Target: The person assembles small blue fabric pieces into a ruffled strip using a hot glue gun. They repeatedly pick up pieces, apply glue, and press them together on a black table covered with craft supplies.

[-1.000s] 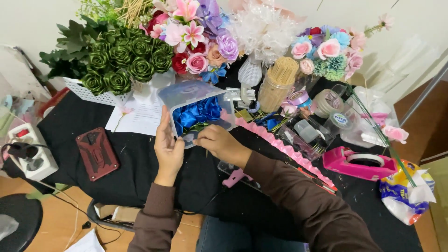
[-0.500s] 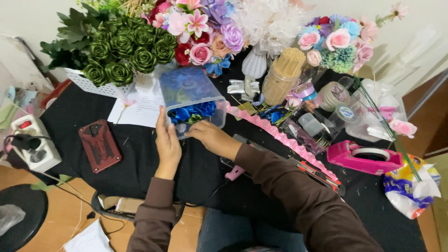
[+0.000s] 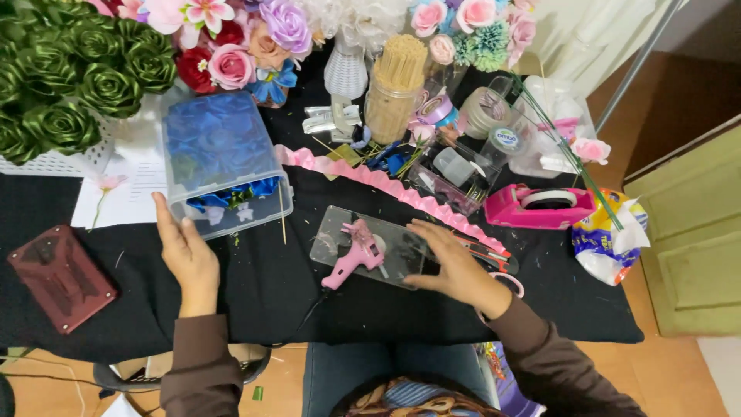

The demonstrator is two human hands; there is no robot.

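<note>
My left hand point(image 3: 187, 259) rests flat against the near left corner of a clear plastic box point(image 3: 224, 162) holding blue ribbon roses; the fingers are apart and grip nothing. My right hand point(image 3: 455, 266) lies spread on a clear plastic sheet point(image 3: 363, 247) on the black tablecloth point(image 3: 270, 293). A pink glue gun point(image 3: 351, 259) lies on that sheet just left of the right hand. A thin wooden stick point(image 3: 282, 216) lies beside the box.
Green ribbon roses in a white basket point(image 3: 62, 93) stand back left, mixed fabric flowers point(image 3: 247, 38) behind the box. A jar of sticks point(image 3: 394, 85), a pink pleated ribbon point(image 3: 386, 185), a pink tape dispenser point(image 3: 540, 207), scissors point(image 3: 490, 259) and a dark red case point(image 3: 60, 276) surround the work area.
My right hand has left the box and moved right onto the clear sheet by the glue gun. The left hand stays at the box. The camera has tilted down and closer.
</note>
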